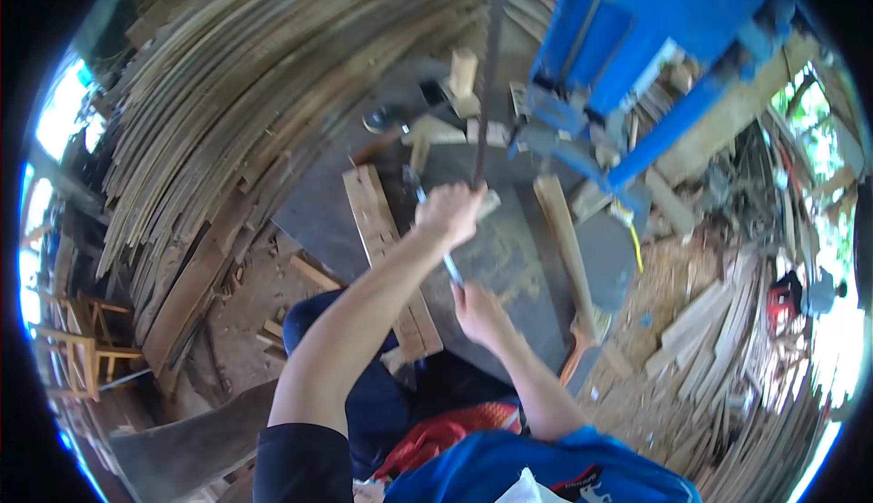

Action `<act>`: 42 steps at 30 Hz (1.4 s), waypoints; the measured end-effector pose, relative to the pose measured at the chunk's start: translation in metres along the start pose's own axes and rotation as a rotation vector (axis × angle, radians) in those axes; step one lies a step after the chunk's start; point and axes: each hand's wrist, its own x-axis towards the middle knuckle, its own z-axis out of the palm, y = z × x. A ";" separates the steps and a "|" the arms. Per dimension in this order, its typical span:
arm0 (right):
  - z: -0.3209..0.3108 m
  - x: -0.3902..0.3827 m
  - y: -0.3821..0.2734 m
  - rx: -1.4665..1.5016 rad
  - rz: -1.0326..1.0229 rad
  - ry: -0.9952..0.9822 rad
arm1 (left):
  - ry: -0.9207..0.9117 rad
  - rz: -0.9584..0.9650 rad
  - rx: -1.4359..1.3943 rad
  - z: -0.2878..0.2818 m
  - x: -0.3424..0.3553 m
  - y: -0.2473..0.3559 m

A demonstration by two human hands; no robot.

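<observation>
My left hand (450, 214) is closed above the dark work table (509, 257), its fingers at the lower end of a long dark strip (491, 85) that looks like a saw blade. Exactly what the fingers grip is hidden; a small pale piece (491, 201) shows beside them. My right hand (482, 314), nearer to me, is closed around the near end of a thin, pale metal rod-like tool (452, 270). The rod runs forward past my left hand, which covers its middle. Left of my hands lies a notched wooden plank (416, 321).
A blue machine (673, 3) rises at the far right. A wooden bar (564, 239) lies right of my hands, an orange-handled tool (575, 357) near it. Wood offcuts (436, 130) sit at the table's far side. Boards (227, 75) are stacked left, scrap wood (709, 330) right.
</observation>
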 end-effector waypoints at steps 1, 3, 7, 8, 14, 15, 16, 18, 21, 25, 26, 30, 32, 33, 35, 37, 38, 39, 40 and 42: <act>0.006 -0.007 0.009 -0.004 -0.128 0.100 | -0.084 -0.041 -0.037 -0.008 -0.001 -0.001; -0.006 0.014 -0.015 0.005 -0.068 0.006 | -0.012 -0.035 -0.072 -0.009 -0.005 -0.009; 0.001 0.036 -0.033 -0.011 -0.006 0.005 | 0.019 -0.012 -0.047 -0.010 -0.007 -0.013; 0.003 0.029 -0.034 -0.013 -0.011 0.024 | -0.029 -0.046 -0.066 -0.013 -0.010 -0.009; 0.000 0.026 -0.012 -0.071 0.032 -0.027 | 0.054 -0.068 -0.101 -0.010 -0.011 -0.004; 0.005 0.031 -0.020 -0.078 0.037 -0.049 | 0.033 -0.083 -0.102 -0.012 -0.016 -0.005; 0.008 0.029 -0.023 -0.081 0.049 -0.031 | 0.020 -0.085 -0.101 -0.016 -0.015 -0.005; 0.011 0.025 -0.029 -0.083 0.057 -0.001 | 0.034 -0.078 -0.117 -0.009 -0.014 -0.006; 0.014 -0.009 0.008 -0.053 -0.070 0.107 | 0.086 -0.054 -0.099 -0.001 -0.005 -0.009; 0.005 0.026 -0.016 -0.095 0.025 0.005 | 0.067 -0.054 -0.134 -0.003 -0.009 -0.006; 0.012 0.035 -0.025 -0.103 -0.003 0.016 | 0.069 -0.068 -0.122 -0.004 -0.007 -0.012; 0.013 0.014 -0.009 -0.096 -0.020 -0.009 | -0.021 -0.109 -0.152 -0.015 -0.018 0.006; 0.000 0.008 -0.014 -0.098 0.006 -0.047 | 0.006 -0.095 -0.180 -0.015 -0.021 0.006; -0.001 0.015 -0.011 -0.133 0.003 -0.022 | 0.040 -0.083 -0.164 -0.011 -0.018 0.005; 0.005 0.029 -0.003 -0.127 -0.061 0.043 | 0.052 -0.074 -0.160 -0.005 -0.015 0.005; 0.013 0.032 -0.004 -0.045 -0.172 0.066 | 0.042 -0.081 -0.169 -0.002 -0.017 0.009; 0.011 0.016 -0.014 -0.033 -0.096 0.039 | 0.052 -0.078 -0.156 0.000 -0.017 0.005; 0.006 -0.008 -0.015 -0.030 -0.006 0.025 | 0.027 -0.083 -0.148 -0.001 -0.018 0.007; 0.009 -0.030 0.001 -0.012 -0.103 0.089 | 0.017 -0.076 -0.128 -0.007 -0.016 0.006; 0.006 -0.042 0.018 -0.036 -0.157 0.088 | 0.075 -0.084 -0.125 -0.003 -0.017 0.003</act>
